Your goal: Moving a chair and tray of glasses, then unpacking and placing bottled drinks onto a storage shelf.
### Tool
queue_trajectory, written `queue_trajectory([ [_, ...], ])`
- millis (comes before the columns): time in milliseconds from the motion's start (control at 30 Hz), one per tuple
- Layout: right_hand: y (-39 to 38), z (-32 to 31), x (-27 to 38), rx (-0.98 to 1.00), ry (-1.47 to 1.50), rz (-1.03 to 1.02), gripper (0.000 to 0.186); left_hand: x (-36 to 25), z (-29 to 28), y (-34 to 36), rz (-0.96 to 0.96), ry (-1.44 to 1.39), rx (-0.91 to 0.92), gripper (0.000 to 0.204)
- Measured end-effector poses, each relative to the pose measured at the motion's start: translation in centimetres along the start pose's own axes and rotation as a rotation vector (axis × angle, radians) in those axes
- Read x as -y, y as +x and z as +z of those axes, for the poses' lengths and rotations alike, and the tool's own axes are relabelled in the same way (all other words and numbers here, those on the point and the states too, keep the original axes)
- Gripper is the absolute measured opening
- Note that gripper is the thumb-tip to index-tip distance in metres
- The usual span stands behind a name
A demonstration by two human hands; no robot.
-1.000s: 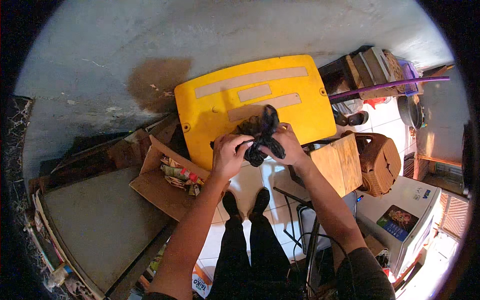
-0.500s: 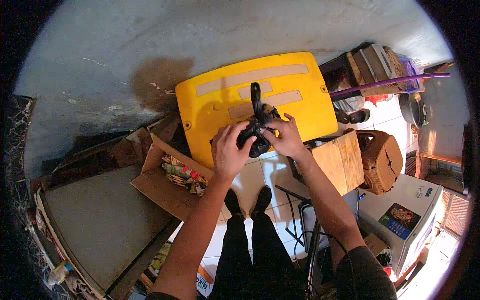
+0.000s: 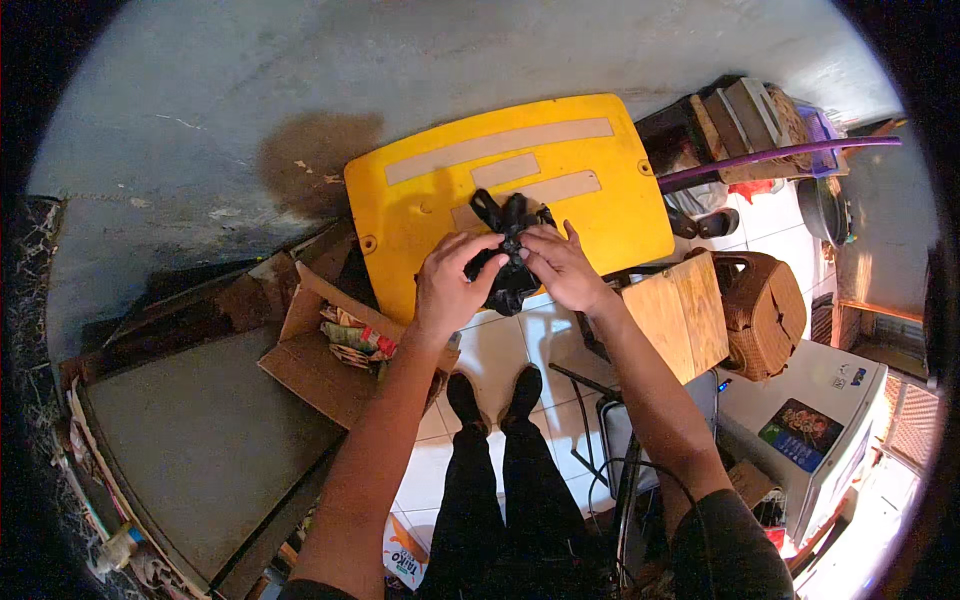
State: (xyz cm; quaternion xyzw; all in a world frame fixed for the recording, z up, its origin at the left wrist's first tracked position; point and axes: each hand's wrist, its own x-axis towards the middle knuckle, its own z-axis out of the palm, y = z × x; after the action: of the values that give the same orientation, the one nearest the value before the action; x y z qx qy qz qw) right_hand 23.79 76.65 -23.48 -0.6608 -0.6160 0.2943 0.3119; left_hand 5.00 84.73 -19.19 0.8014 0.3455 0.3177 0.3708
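A black plastic bag hangs between my two hands, its neck gathered and its handle loops sticking up at the top. My left hand pinches the bag's left side, thumb and forefinger closed on the plastic. From the right, my right hand presses its fingers onto the gathered neck. Behind the bag is a yellow board with strips of tan tape, leaning near the wall. What the bag contains is hidden.
An open cardboard box with small packets sits left of my legs, beside a large grey panel. On the right are a wooden seat, a brown wicker basket and a white cabinet. A purple pole juts across the upper right.
The tall upright handle loop has dropped and now spreads out in shorter loops. My right hand has shifted slightly left onto the bag's neck.
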Motion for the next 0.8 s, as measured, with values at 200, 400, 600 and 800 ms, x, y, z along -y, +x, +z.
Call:
queue_trajectory([
  [200, 0.4, -0.6, 1.4, 0.166, -0.095, -0.040, 0.029, 1.6, 0.7, -0.7, -0.269, -0.169, 0.050, 0.023],
  [400, 0.4, 0.5, 1.3, 0.062, 0.128, -0.056, 0.024, 2.0, 1.1, -1.0, -0.353, -0.310, 0.011, 0.016],
  [600, -1.1, 2.2, -3.2, -0.043, 0.243, -0.225, 0.032, 2.0, 2.4, -0.8, -0.331, -0.457, -0.011, 0.017],
  [800, -0.4, 2.3, -2.9, -0.047, 0.567, 0.110, 0.038, 1.6, 1.4, -0.2, -0.545, -0.661, 0.160, 0.025],
])
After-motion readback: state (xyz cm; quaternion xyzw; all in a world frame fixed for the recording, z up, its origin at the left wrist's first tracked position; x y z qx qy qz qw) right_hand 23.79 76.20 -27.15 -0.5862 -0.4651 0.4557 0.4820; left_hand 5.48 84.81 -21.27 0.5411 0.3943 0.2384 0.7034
